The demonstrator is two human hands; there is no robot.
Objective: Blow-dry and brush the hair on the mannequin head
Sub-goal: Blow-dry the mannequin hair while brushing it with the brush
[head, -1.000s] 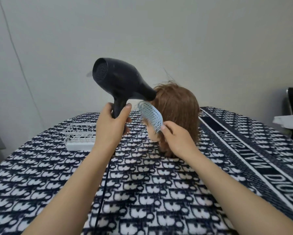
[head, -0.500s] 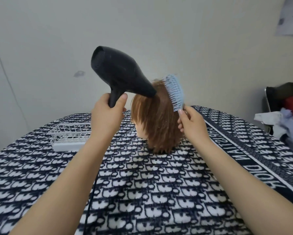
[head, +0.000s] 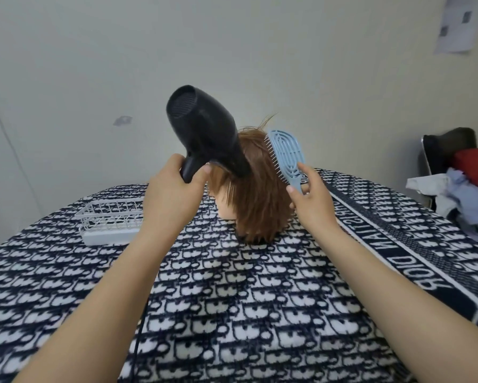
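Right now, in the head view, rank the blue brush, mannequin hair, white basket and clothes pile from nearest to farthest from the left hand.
1. White basket, just beside the left hand.
2. Mannequin hair, to its right.
3. Blue brush, beyond the hair.
4. Clothes pile, far right edge.

1. Two bare forearms enter from the bottom edge, no sleeves showing.
2. Left hand [head: 169, 199]: bare, no glove, ring or watch.
3. Right hand [head: 311, 199]: bare too, short plain nails, wrist uncovered.

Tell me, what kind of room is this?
Probably a room at home, not a salon: a patterned blanket covers the surface under the mannequin head, and clothes are heaped on a chair.
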